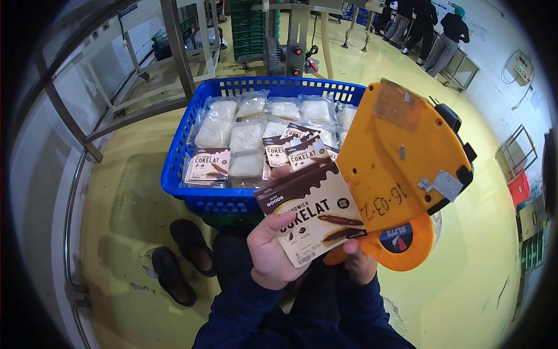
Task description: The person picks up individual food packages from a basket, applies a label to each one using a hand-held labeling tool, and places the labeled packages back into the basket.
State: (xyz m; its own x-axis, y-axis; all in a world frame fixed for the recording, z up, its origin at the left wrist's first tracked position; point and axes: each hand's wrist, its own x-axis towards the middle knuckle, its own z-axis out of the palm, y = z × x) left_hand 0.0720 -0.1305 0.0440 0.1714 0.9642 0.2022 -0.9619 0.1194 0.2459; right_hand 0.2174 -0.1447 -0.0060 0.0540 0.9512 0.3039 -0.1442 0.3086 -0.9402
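My left hand (pixel 272 251) grips a stack of printed cardboard sleeves (pixel 320 213) from the left, thumb on the front one. At the stack's lower right corner is my right hand (pixel 359 259), its thumb on the edge; its other fingers are mostly hidden behind. Beyond the hands stands a blue plastic basket (pixel 218 192) holding several clear-wrapped white sandwich packs (pixel 246 136). More printed sleeves (pixel 307 155) lie loosely on the packs, and another pile of sleeves (pixel 208 163) rests in the near left corner. To the right of my hands is an orange tape or label dispenser (pixel 383 152) with handwriting on it.
Black clogs (pixel 189 246) lie on the yellow floor at left. A metal frame (pixel 174 52) stands left of the basket. Behind it are stacked green crates (pixel 254 35) and a machine on a steel post (pixel 297 43). Several people (pixel 449 35) stand far off at the upper right.
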